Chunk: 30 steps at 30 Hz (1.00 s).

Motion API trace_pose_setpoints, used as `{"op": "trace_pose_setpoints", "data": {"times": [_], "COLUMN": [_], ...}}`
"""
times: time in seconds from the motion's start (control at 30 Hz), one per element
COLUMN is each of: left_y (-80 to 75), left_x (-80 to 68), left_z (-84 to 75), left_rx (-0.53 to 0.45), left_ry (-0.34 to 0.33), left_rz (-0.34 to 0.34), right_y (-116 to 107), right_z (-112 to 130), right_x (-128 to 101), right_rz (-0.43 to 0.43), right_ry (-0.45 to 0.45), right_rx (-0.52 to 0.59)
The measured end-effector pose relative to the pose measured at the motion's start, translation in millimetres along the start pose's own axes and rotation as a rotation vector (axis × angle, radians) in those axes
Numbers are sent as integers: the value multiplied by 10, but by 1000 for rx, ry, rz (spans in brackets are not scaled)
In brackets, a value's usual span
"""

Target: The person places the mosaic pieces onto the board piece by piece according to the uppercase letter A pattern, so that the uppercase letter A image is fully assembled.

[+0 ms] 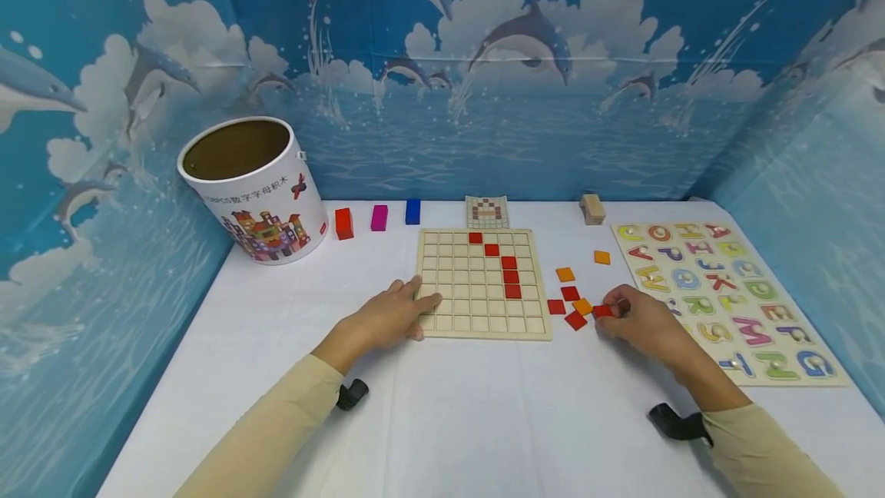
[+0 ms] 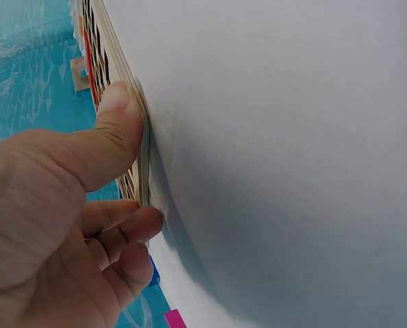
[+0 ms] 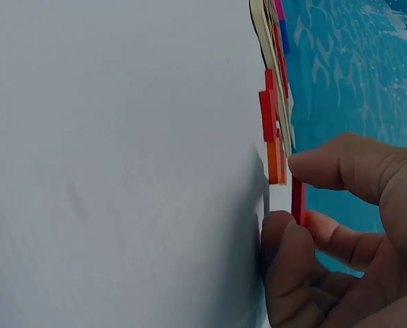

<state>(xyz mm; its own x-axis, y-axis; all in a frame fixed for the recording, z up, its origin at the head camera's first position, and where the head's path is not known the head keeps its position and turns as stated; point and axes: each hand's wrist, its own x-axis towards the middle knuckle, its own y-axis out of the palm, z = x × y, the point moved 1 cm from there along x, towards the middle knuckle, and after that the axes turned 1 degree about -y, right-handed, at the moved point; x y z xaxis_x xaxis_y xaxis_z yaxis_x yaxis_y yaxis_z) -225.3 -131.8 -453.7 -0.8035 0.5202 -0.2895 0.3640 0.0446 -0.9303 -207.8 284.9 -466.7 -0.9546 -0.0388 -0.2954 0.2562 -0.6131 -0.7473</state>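
A wooden grid board lies flat in the middle of the table, with several red square tiles set in its cells. At the board's left edge is my left hand, one finger lying over the cells. In the left wrist view, the thumb and curled fingers hold the board's edge between them. My right hand pinches a red tile between thumb and fingers, low over the table. Just left of it lie loose red tiles and orange tiles.
Behind the board is a small pattern card. A white bucket stands back left, near red, magenta and blue blocks. A wooden block sits back right. The letter puzzle board lies beside my right hand.
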Motion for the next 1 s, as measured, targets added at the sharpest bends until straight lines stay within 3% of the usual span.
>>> {"op": "trace_pose_setpoints", "data": {"times": [0.2,0.43,0.53,0.8,1.0], "left_y": [-1,-8,-5,9,5], "left_x": [-7,-10,-11,-1,1], "left_z": [19,37,31,-16,-14], "left_rx": [-8,3,6,6,5], "left_ry": [-1,-6,-14,-3,-9], "left_rz": [-3,-7,-4,-3,-2], "right_y": [-56,-121,-129,20,278], "right_z": [-70,-28,126,744,1175], "right_x": [66,208,323,722,1009], "right_rz": [-39,-66,-37,91,196], "right_ry": [2,-35,-53,-73,-157], "right_rx": [114,430,554,729,753]}}
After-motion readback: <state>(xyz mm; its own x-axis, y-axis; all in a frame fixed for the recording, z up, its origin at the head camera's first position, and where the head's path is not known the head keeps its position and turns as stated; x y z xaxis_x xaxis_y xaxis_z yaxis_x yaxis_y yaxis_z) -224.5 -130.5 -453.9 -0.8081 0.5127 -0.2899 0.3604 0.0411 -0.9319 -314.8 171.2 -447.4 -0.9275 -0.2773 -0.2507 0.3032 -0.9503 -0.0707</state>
